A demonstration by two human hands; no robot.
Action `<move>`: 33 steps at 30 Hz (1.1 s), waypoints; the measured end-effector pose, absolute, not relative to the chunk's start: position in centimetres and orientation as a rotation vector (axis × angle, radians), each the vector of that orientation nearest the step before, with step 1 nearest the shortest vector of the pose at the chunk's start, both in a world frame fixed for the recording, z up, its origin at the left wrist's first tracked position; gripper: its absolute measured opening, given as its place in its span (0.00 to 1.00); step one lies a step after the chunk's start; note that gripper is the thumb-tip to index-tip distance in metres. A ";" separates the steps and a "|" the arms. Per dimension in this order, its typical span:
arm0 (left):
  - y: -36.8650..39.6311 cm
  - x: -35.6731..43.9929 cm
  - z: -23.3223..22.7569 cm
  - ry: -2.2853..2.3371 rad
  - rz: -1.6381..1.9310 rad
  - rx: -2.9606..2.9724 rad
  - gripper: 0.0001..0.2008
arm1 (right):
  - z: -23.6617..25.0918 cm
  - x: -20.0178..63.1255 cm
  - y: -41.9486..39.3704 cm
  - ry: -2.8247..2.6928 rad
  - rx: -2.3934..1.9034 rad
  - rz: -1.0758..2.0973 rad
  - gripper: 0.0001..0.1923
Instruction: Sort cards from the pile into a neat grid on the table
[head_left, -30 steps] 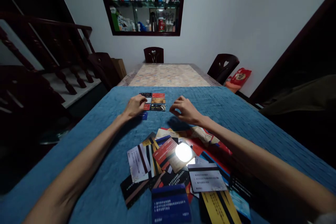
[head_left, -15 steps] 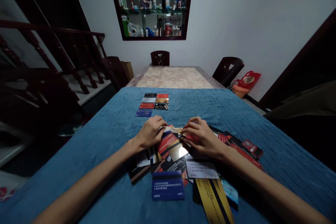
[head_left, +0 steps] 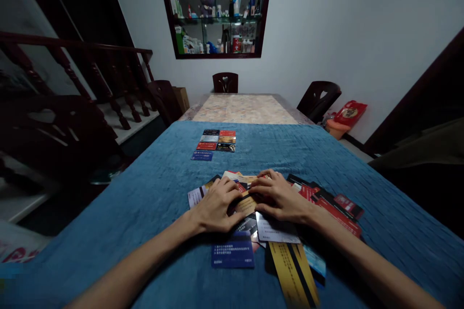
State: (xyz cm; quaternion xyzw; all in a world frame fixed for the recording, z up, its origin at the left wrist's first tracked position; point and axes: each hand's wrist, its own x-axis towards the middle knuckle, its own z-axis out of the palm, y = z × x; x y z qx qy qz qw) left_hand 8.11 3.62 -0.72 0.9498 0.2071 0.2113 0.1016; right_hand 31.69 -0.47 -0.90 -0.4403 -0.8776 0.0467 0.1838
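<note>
A blue cloth (head_left: 155, 193) covers the near part of the table (head_left: 246, 108). I see the left hand (head_left: 219, 203) and right hand (head_left: 282, 198), both half-curled, on the near pile of magnetic-stripe cards (head_left: 277, 231); I cannot tell whether either grips one. Seven laid-out cards (head_left: 206, 146) lie far left.

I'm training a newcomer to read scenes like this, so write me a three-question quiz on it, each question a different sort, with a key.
1. Multiple choice: what lies beneath the left hand and right hand?
A) the purple stuffed toy
B) a loose pile of cards
C) a wooden chair
2. True or false: among the laid-out cards beyond the pile, the row nearest the hands has two cards side by side.
3. Short answer: how many laid-out cards are there?

Key:
1. B
2. False; a single blue card makes up that row.
3. Seven
</note>
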 end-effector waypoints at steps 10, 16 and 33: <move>3.2 8.3 -0.5 0.626 0.565 2.892 0.20 | -0.9 31.8 -0.3 -2.493 -1.219 0.130 0.20; 3.1 8.3 -0.4 0.540 0.616 3.014 0.09 | -0.9 31.8 -0.4 -2.467 -1.177 0.141 0.19; 4.6 7.8 -0.6 0.437 1.114 2.925 0.11 | -2.4 32.1 0.8 -2.188 -1.224 0.034 0.07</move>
